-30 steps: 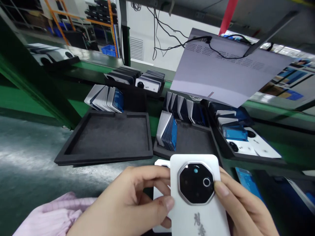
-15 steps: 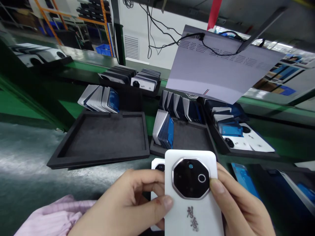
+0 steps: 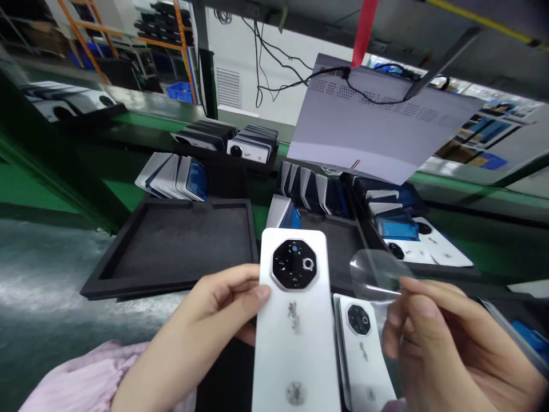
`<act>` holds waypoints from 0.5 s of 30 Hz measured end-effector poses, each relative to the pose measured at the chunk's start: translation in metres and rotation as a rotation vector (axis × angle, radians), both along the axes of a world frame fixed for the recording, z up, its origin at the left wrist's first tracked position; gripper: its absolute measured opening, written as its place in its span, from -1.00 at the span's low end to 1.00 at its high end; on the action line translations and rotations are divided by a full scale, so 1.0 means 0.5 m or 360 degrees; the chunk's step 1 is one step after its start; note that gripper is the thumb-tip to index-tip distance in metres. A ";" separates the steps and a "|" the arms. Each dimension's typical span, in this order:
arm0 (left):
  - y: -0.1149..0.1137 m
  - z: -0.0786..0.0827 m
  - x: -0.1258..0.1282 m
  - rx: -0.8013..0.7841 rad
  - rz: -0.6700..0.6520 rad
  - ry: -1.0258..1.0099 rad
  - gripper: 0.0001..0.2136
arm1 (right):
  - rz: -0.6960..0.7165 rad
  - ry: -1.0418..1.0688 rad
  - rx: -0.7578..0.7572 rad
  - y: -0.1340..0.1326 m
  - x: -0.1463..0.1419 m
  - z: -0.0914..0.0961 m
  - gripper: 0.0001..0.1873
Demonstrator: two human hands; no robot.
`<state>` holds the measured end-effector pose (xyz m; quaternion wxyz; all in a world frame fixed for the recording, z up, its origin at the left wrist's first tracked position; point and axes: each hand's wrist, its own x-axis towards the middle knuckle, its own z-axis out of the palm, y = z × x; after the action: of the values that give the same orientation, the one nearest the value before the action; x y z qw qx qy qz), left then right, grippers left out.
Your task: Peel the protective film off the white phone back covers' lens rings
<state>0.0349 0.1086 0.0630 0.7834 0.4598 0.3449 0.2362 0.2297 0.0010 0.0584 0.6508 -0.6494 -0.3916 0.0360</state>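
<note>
My left hand [image 3: 214, 326] grips the left edge of a white phone back cover [image 3: 295, 343], which has a black octagonal camera window, dark lettering and a round mark lower down. Pinched between the thumb and fingers of my right hand [image 3: 446, 337] is a clear film [image 3: 373, 274], curved and see-through, held apart from the cover. Below the film, more white back covers [image 3: 364, 349] with the same octagonal window lie overlapped. The lower end of the held cover runs out of the picture.
A black foam tray [image 3: 193, 246] sits at left, with a fanned stack of covers [image 3: 171, 174] behind it. Another tray [image 3: 337, 243] holds rows of covers on edge. Further right, a tray [image 3: 446, 269] carries white and blue pieces. A grey monitor [image 3: 373, 126] hangs above.
My right hand has left the cover and moved right, now with a clear film in its fingers. The cover in my left hand has shifted left. White covers beneath have come into view.
</note>
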 end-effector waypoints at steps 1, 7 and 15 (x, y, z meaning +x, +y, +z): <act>0.004 -0.002 0.002 0.0011 0.0027 -0.0003 -0.84 | -0.0093 0.0059 0.0075 0.003 -0.006 0.004 -0.86; 0.005 -0.020 0.019 0.0111 0.0016 0.0039 -0.80 | 0.0180 0.0346 -0.0271 0.007 -0.006 0.029 -0.41; -0.011 -0.014 0.020 0.0185 0.0021 0.0046 -0.83 | 0.0410 -0.0016 -0.0879 0.023 0.063 0.007 -0.74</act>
<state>0.0450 0.1032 0.0561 0.7487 0.5055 0.3451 0.2544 0.2613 0.0124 0.0618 0.4377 -0.7470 -0.4493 0.2203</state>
